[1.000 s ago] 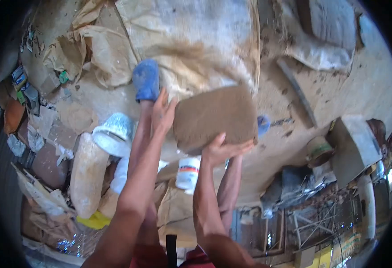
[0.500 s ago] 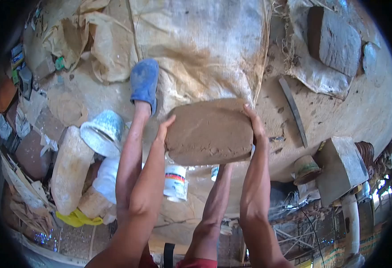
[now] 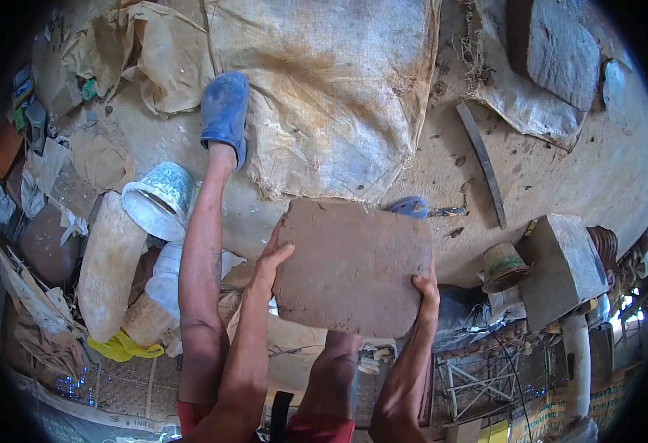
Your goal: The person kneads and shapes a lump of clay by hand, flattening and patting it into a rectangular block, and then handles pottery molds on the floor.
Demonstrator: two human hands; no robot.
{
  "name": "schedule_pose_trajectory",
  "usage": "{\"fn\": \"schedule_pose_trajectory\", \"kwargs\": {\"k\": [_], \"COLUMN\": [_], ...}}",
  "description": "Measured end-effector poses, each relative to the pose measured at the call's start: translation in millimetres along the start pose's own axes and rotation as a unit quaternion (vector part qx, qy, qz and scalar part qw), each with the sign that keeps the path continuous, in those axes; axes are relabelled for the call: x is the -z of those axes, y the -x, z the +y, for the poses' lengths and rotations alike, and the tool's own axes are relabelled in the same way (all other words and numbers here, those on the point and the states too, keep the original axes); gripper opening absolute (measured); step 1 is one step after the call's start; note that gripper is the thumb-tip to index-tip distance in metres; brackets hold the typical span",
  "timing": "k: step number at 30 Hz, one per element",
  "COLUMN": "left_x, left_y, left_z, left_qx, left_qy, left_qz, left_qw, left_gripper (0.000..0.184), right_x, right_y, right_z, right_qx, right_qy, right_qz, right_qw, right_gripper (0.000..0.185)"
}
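A large brown clay block (image 3: pixel 353 266) is held up in front of my body, its broad flat face toward the camera. On its left edge is my left hand (image 3: pixel 271 262), thumb on the face and the other fingers mostly hidden behind. My right hand (image 3: pixel 427 289) grips the lower right edge, its thumb on the face and its fingers behind. Beyond the block, a stained cloth sheet (image 3: pixel 324 88) lies on the ground. My blue shoe (image 3: pixel 224 107) stands by the sheet's left edge; the other blue shoe (image 3: pixel 410 207) shows just past the block.
A long flat bar (image 3: pixel 481 164) lies right of the sheet. Farther right are a grey block (image 3: pixel 564 55), a pot (image 3: pixel 504 264) and a box (image 3: pixel 575 258). At left are a white-blue bucket (image 3: pixel 163 198), a long pale sack (image 3: pixel 110 266) and crumpled cloth (image 3: pixel 165 59).
The block has been turned in my hands and lowered toward my body, so its broad face now shows. My right hand has moved from its upper corner to the lower right edge.
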State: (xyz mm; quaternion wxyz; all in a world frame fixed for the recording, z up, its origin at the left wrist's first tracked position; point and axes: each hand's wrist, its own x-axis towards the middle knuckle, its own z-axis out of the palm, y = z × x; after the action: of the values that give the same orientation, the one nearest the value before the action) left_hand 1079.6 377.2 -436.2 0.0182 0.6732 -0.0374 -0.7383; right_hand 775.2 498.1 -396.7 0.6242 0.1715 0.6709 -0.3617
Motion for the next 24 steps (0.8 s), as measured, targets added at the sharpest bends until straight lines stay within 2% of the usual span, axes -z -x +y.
{"fn": "schedule_pose_trajectory", "kwargs": {"k": [5,6,9,10,11,12,13,14,16,17,18,20,21,23,24], "left_x": [12,12,22,27,32,19,4,2,5,10,17,23,14,-1,-17], "left_y": [19,15,-41,-73,-102,-130,-151,-159,-166,-166,-166,-169,-167,-163,-157], "left_z": [32,43,71,79,88,110,133,143,143,145,150,159,178,219,232], "left_qx": [-0.113,-0.134,-0.21,-0.233,-0.2,-0.264,-0.33,-0.34,-0.324,-0.321,-0.325,-0.307,-0.311,-0.187,-0.18], "left_qy": [0.01,0.014,0.042,0.027,0.018,-0.123,-0.26,-0.257,-0.292,-0.272,-0.267,-0.294,-0.292,-0.231,-0.228], "left_qz": [-0.055,-0.064,-0.063,-0.05,-0.019,0.025,0.066,0.063,0.069,0.042,0.046,0.049,0.046,0.035,0.038], "left_qw": [0.992,0.989,0.975,0.971,0.979,0.956,0.905,0.902,0.897,0.906,0.906,0.904,0.903,0.954,0.956], "left_gripper": [0.087,0.087,0.084,0.081,0.076,0.077,0.077,0.077,0.081,0.086,0.086,0.092,0.092,0.095,0.095], "right_x": [-26,-25,-41,-53,-65,-75,-82,-84,-79,-83,-88,-92,-100,-112,-124], "right_y": [11,-3,-59,-92,-130,-164,-189,-204,-213,-209,-207,-197,-195,-194,-199], "right_z": [-26,-28,-27,-29,-34,-40,-46,-49,-42,-43,-47,-56,-74,-115,-134], "right_qx": [0.078,0.128,0.244,0.242,0.267,0.293,0.329,0.339,0.205,0.257,0.26,0.305,0.31,0.297,0.284], "right_qy": [0.025,0.06,0.081,0.078,0.078,0.08,0.081,0.081,0.143,0.153,0.157,0.263,0.263,0.339,0.39], "right_qz": [0.001,-0.017,-0.036,-0.035,-0.039,-0.044,-0.051,-0.052,0.009,0.013,0.007,0.111,0.113,0.166,0.165], "right_qw": [0.997,0.99,0.966,0.967,0.96,0.952,0.939,0.936,0.968,0.954,0.953,0.909,0.907,0.877,0.86], "right_gripper": [0.112,0.114,0.116,0.116,0.107,0.099,0.091,0.091,0.08,0.078,0.078,0.078,0.078,0.08,0.08]}}
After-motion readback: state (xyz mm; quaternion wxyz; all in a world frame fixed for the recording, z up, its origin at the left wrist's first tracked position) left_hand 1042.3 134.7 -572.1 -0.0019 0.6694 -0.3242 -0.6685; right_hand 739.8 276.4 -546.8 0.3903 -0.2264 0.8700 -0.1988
